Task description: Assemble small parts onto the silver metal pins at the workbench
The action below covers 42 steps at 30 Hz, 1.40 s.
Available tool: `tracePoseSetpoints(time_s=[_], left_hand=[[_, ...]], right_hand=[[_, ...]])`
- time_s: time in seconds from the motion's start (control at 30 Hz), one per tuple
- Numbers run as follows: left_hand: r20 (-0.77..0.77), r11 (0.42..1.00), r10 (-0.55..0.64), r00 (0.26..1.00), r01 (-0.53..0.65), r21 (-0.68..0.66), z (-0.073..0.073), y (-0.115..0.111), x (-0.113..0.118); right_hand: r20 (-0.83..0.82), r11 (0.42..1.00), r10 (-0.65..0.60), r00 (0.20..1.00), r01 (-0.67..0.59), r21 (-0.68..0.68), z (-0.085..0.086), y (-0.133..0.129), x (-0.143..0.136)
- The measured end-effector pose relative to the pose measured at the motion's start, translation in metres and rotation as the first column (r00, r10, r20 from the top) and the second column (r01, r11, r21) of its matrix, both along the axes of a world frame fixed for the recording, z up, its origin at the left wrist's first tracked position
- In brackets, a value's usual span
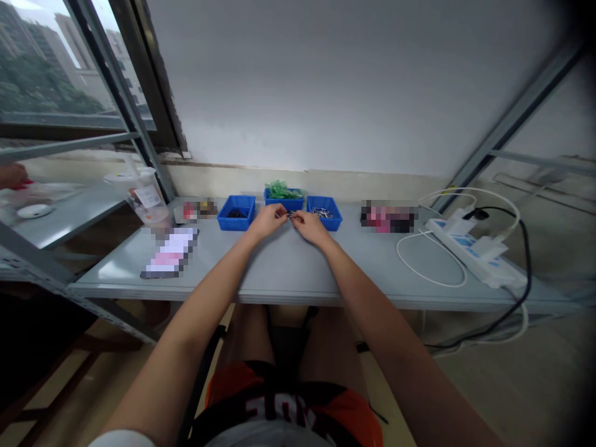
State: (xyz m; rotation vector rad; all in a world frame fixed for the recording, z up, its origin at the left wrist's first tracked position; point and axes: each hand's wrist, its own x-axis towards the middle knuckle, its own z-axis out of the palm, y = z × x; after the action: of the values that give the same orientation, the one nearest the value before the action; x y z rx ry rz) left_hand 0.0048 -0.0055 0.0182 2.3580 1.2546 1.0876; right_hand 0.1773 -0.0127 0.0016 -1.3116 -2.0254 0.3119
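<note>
Small metallic piece [290,215] pinched between left hand [271,220] and right hand [307,226]

Both hands meet just above the counter [288,267], fingertips closed on the piece from either side; it is so small and blurred here that its exact shape, and whether it is one part or two, I cannot tell.

Three blue bins stand around the hands: the left bin [233,224] with dark pieces [236,213], the back bin [299,203] with green plastic pieces [278,189], and the right bin [334,226], beside the right hand, with shiny metal pieces [322,213].

Farther left on the grey counter are a phone [171,251] and a lidded cup [149,197]; on the right, a white power strip [475,254] with cables. A pale wall [298,87] rises behind, with a window [41,68] at left. Another person's hand [13,176] shows at the far left edge.
</note>
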Motion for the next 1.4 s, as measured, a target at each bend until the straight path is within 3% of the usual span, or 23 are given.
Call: tracePoseSetpoints(time_s=[1.07, 1.4], left_hand=[[-0.033, 1.000, -0.021, 0.999, 0.022, 0.016, -0.0016, 0.0024, -0.0014], [0.195, 0.991, -0.109, 0.975, 0.122, -0.055, -0.0022, 0.0068, 0.0018]], right_hand=[[-0.001, 1.000, -0.002, 1.000, 0.002, -0.001, -0.0009, 0.0004, 0.0004], [-0.017, 1.000, 0.011, 1.000, -0.012, -0.013, 0.0000, 0.0004, -0.0007]])
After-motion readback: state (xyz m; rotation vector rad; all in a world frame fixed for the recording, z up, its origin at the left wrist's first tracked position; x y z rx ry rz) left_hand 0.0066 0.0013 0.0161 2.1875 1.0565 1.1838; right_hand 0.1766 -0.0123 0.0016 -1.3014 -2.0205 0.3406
